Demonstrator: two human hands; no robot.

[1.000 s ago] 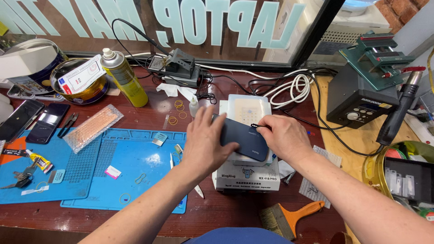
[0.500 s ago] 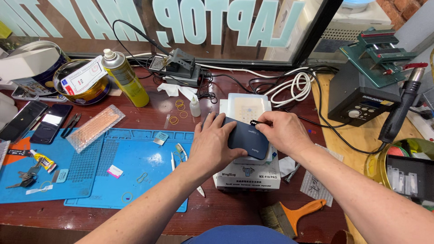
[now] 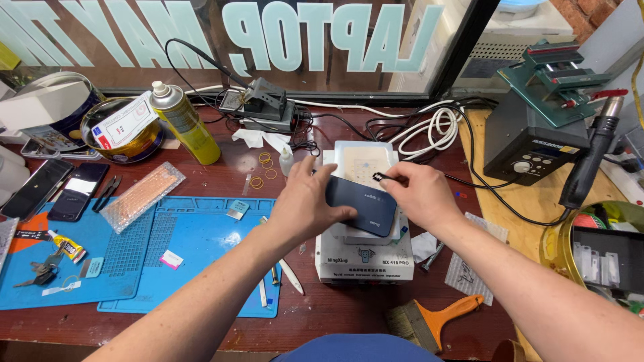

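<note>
Cluttered red worktop [image 3: 201,315] by shop window | left hand [image 3: 305,204], fingers spread, presses dark phone [image 3: 362,204] onto white heating machine [image 3: 365,251] | right hand [image 3: 419,194] pinches thin tool [image 3: 382,178] at phone's top edge | step: likely prying; next needs gentle, steady sliding.

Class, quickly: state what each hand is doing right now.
Left hand: open, pressing flat on the dark blue phone.
Right hand: closed, pinching a small dark tool.
</note>
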